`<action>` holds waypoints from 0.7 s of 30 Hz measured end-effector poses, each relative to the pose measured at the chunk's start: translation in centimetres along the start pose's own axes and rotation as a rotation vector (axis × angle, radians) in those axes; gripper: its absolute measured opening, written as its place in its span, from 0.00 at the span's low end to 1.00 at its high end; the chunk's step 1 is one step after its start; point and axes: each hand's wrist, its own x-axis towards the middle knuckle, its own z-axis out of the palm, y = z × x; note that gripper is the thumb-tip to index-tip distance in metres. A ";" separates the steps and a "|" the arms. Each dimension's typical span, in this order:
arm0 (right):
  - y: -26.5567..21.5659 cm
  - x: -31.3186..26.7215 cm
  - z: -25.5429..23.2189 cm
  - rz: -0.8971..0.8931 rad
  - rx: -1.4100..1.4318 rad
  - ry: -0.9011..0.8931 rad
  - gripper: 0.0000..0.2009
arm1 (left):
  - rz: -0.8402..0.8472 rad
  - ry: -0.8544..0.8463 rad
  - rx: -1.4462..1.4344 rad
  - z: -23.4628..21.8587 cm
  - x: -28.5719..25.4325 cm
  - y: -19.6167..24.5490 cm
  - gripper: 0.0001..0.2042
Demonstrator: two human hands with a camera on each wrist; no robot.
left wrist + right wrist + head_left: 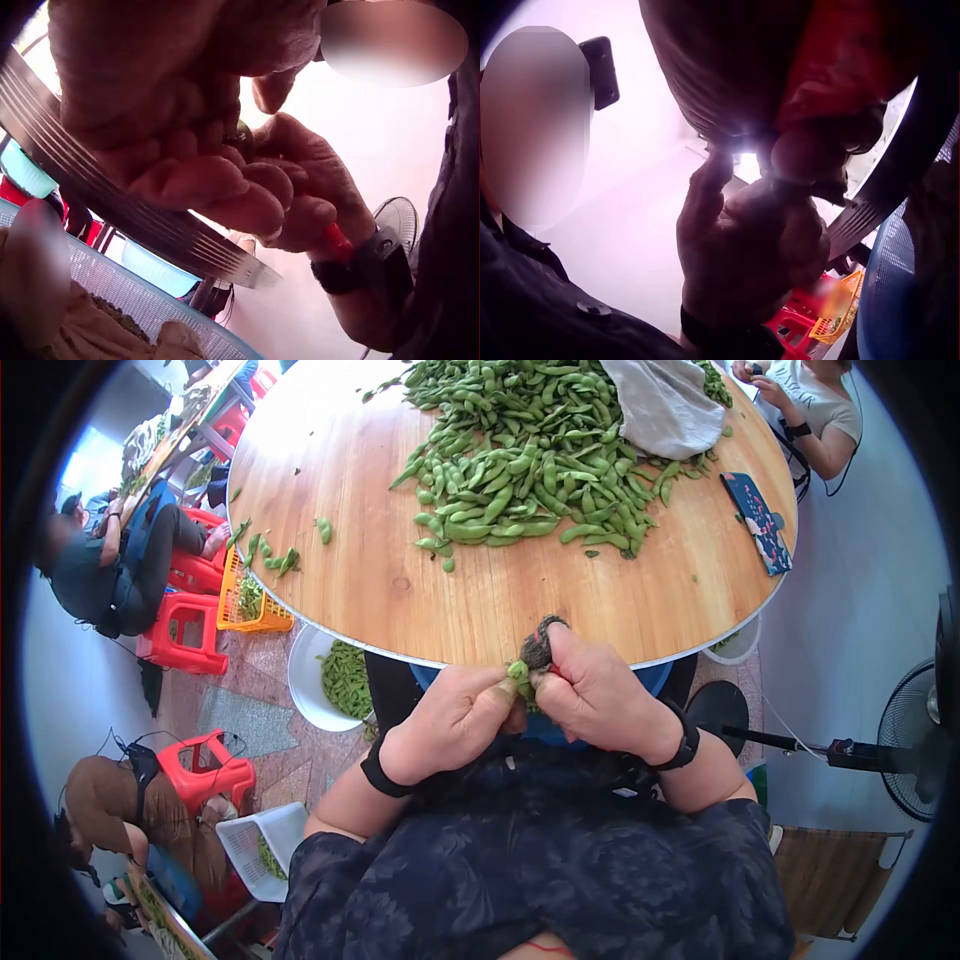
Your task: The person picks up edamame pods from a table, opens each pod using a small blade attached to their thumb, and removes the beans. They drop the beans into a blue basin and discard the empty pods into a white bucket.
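Note:
Over the near edge of the round wooden table (340,590), both hands meet at a green soybean pod (518,671). The left hand (455,725) pinches it between thumb and fingers. From the other side the right hand (605,700) holds the pod, its thumb close to the left fingertips. A dark grey fabric wrap (538,647) covers a finger of the right hand. Something red (821,64) lies against the right palm in the right wrist view. The curled fingers hide most of the pod. A large heap of soybean pods (520,460) covers the table's far middle.
A pale cloth (665,410) lies on the heap's right side, with a dark floral phone case (757,523) nearby. Below the table's left edge stand a white tub of beans (310,685) and a yellow basket (240,595). A fan (915,725) stands at right. Other people sit around.

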 end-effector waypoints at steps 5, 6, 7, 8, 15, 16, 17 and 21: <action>2.0 -0.4 0.1 -0.243 -0.325 0.094 0.08 | 0.055 0.027 0.170 -0.5 0.0 0.4 0.12; 2.0 -0.5 0.0 -0.242 -0.323 0.094 0.08 | 0.025 -0.032 0.224 -1.1 0.0 0.1 0.12; 2.0 -0.5 0.0 -0.263 -0.293 0.061 0.08 | 0.022 -0.033 0.225 -1.2 0.3 0.1 0.12; 2.0 -0.5 -0.1 -0.283 -0.263 0.028 0.08 | 0.107 -0.088 0.215 -1.1 0.4 0.1 0.12; 0.2 -0.9 -1.6 0.111 0.217 -0.289 0.03 | -0.192 -0.412 -0.488 -1.4 0.1 -0.2 0.19; 0.6 -1.0 -1.7 0.143 0.350 -0.342 0.05 | -0.194 -0.412 -0.486 -1.2 0.1 -0.5 0.19; 1.0 -1.0 -1.8 0.177 0.485 -0.392 0.06 | -0.156 -0.406 -0.458 -0.8 0.1 -1.0 0.19; 1.9 -1.4 -1.8 0.235 0.565 -0.378 0.07 | -0.073 -0.406 -0.325 -0.3 0.2 -1.6 0.20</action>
